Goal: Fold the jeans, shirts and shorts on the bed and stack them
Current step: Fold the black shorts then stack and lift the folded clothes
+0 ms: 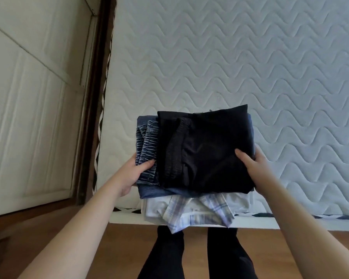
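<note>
Both hands grip a finished stack of folded clothes at the near edge of the bed.

The left hand (134,174) has its fingers clamped on the denim jeans (146,150) at the stack's left side; the right hand (250,164) has its fingers clamped on the folded black shorts (204,150) on top, thumb over the cloth. A plaid shirt (193,212) lies lowest, its collar hanging past the mattress (250,57) edge. To do this well, I judge, keep even pressure from both sides, hold the stack level, square its edges, and set it fully on the bed so the shirt no longer overhangs.
</note>
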Available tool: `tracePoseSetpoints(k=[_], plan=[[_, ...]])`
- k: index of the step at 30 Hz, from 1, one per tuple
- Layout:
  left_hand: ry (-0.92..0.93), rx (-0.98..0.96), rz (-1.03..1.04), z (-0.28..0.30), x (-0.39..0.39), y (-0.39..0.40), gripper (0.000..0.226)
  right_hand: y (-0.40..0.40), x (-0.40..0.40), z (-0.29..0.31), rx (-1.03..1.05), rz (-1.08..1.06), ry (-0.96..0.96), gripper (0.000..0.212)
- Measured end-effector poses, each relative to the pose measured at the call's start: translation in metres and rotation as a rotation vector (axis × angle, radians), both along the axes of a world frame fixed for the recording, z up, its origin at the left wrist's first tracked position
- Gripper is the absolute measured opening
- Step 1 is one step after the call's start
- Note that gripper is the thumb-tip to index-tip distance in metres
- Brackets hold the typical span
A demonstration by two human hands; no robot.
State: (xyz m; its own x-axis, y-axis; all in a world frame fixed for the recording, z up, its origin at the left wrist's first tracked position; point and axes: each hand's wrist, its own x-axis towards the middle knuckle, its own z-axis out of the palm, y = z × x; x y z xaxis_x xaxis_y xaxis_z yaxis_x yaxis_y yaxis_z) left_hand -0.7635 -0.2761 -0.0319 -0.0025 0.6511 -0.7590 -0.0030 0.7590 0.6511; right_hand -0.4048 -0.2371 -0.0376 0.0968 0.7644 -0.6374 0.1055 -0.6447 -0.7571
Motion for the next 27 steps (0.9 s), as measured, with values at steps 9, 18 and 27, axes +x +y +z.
tracePoseSetpoints(k=[9, 18, 27], plan=[[-0.014, 0.101, -0.045, 0.11, -0.027, -0.015, 0.03, -0.023, -0.028, 0.118, 0.122, -0.05, -0.03, 0.029], [-0.008, 0.225, -0.233, 0.188, -0.002, -0.007, 0.024, -0.085, 0.0, 0.194, 0.223, -0.251, -0.053, 0.036], [-0.057, 0.287, -0.524, 0.229, 0.119, 0.01, 0.031, -0.163, 0.107, 0.226, 0.249, -0.52, -0.077, 0.071]])
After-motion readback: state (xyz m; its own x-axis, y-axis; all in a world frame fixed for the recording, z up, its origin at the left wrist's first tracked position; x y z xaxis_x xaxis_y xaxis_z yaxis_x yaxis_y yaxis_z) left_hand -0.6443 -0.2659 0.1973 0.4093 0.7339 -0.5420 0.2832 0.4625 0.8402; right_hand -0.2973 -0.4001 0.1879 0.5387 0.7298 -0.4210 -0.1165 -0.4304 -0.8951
